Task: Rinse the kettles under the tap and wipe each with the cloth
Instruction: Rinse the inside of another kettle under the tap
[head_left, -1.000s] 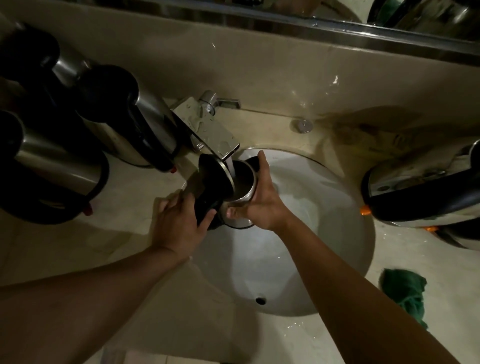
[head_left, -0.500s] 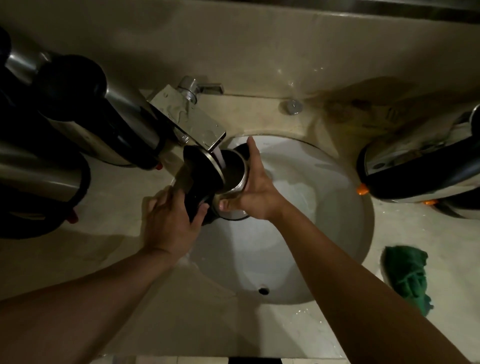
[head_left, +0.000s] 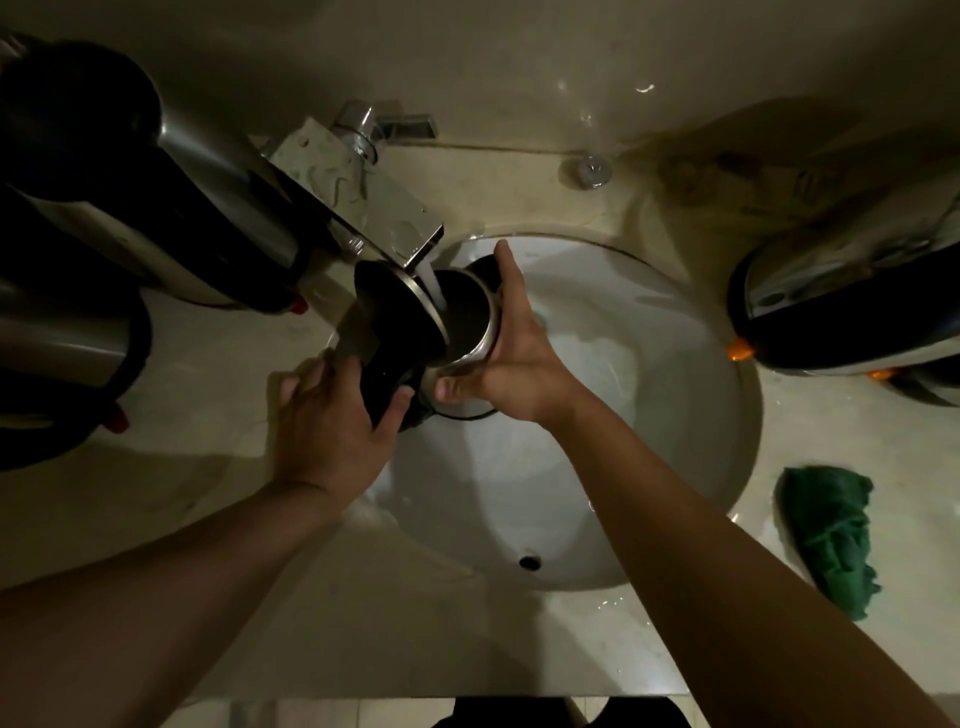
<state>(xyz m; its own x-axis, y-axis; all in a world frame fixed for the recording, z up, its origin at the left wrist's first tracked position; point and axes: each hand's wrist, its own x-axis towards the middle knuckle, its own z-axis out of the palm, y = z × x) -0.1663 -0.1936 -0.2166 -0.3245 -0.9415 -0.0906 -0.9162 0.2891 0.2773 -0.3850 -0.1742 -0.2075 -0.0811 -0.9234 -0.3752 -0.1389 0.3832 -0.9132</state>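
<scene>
While water is running from the flat chrome tap (head_left: 363, 192) straight into its open mouth, the kettle (head_left: 467, 322) is being held tilted over the white basin (head_left: 649, 415), near the basin's left rim, so that the stream is landing inside and any spill is falling into the bowl rather than onto the tabletop (head_left: 208, 415). The right hand (head_left: 514, 358) is wrapping the steel body from the side, fingers reaching up to the rim and thumb pressing low on the wall; its grip is closed firmly on the kettle. The left hand (head_left: 332, 421) is closing around the dark handle part on the kettle's left, with the hinged lid (head_left: 400, 306) standing open above it, probably so the opening is staying clear for the water.

More kettles (head_left: 156, 171) are waiting on the left of the tabletop, and another kettle (head_left: 857, 296) is lying on its side at the right. The green cloth (head_left: 826, 540) is resting crumpled on the tabletop just right of the basin, within easy reach for the wiping step.

Dim light is making much hard to read: the water level inside the kettle is not showing, the left fingers are hidden behind the handle, and the left-hand kettles are partly cut off by the picture's edge.
</scene>
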